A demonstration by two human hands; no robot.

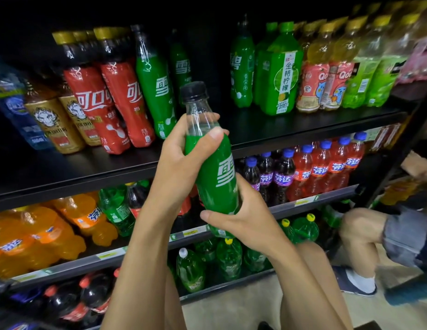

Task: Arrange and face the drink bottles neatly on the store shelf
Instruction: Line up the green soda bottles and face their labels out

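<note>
In front of the black shelf (303,129), left hand (181,160) grips the green Sprite bottle's (217,177) neck, right hand (246,225) wraps its base.

A shop: shelves (303,136) of bottled drinks (279,67) (price strips (305,201)).

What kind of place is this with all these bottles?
Most likely a shop's drinks aisle. Black shelves hold rows of matching drinks, like the red cola bottles, and small price labels run along the shelf edges. The left hand and right hand hold a green bottle.
</note>
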